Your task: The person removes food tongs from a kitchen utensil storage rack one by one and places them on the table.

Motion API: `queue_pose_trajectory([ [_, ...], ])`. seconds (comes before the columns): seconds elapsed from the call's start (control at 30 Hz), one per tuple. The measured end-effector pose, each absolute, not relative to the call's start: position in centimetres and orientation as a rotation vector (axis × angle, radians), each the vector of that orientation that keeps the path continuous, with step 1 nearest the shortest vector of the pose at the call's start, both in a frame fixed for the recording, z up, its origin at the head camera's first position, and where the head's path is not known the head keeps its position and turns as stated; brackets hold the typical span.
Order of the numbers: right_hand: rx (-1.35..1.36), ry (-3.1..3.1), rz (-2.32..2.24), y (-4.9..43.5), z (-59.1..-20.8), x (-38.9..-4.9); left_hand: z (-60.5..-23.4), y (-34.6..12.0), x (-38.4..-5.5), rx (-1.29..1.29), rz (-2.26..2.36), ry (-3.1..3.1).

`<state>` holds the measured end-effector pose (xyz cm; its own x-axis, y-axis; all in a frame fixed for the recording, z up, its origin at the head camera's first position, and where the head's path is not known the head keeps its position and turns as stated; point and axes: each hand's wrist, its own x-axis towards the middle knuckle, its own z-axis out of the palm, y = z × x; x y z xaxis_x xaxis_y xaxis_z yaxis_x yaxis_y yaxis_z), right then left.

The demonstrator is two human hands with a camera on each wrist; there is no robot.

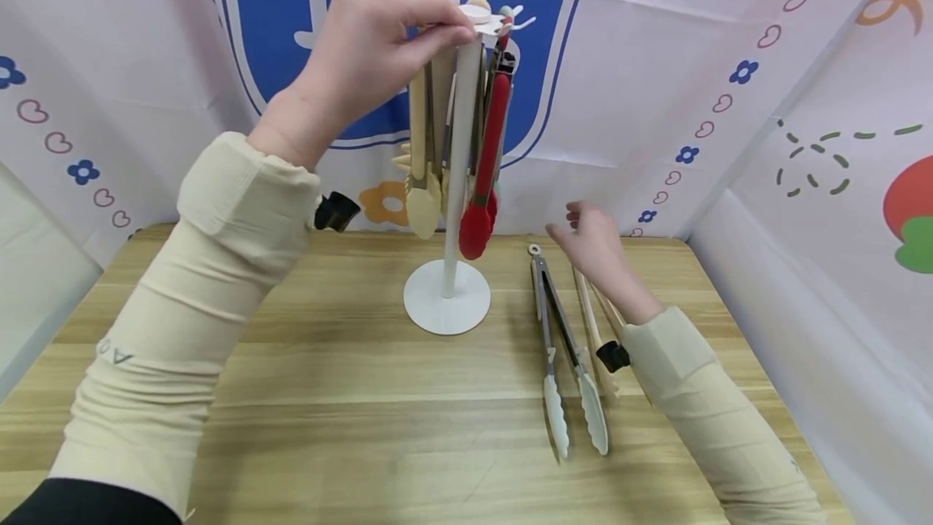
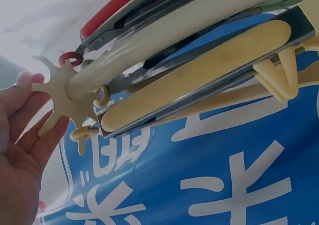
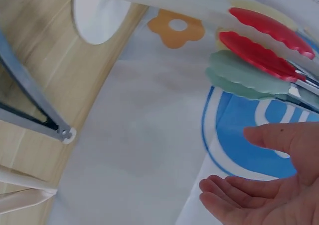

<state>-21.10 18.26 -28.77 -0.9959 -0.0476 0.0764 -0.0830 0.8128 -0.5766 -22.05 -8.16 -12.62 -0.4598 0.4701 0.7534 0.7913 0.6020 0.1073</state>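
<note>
My left hand (image 1: 379, 43) pinches the white hooked top (image 1: 477, 14) of an upright stand between thumb and fingers. In the left wrist view, the fingers lie around one arm of the star-shaped hook piece (image 2: 62, 88). Red tongs (image 1: 493, 136), tongs with cream grips (image 2: 199, 75) and pale green tongs (image 3: 244, 75) hang from it around the white pole (image 1: 457, 160). My right hand (image 1: 594, 245) is in the air near the back edge, holding nothing, fingers loosely bent and thumb apart. Grey tongs with white scalloped tips (image 1: 564, 321) lie spread on the table beside it.
The stand's round white base (image 1: 447, 318) rests on the wooden table (image 1: 328, 395). Slim cream tongs (image 1: 589, 314) lie right of the grey ones, partly hidden under my right forearm. A printed cloth backdrop (image 1: 619, 79) rises behind the table and along the sides.
</note>
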Motion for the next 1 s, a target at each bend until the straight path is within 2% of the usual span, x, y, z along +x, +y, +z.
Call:
queue_pose_trajectory([
  [0.67, 0.232, -2.513, 1.121, 15.9, -25.7, -18.7, -12.5, -10.0, -22.7, -1.077, -0.787, -2.125],
  [1.0, 0.291, -2.281, 1.267, 14.5, -25.0, -17.8, -12.7, -10.4, -23.1, -1.220, -0.893, -2.030],
])
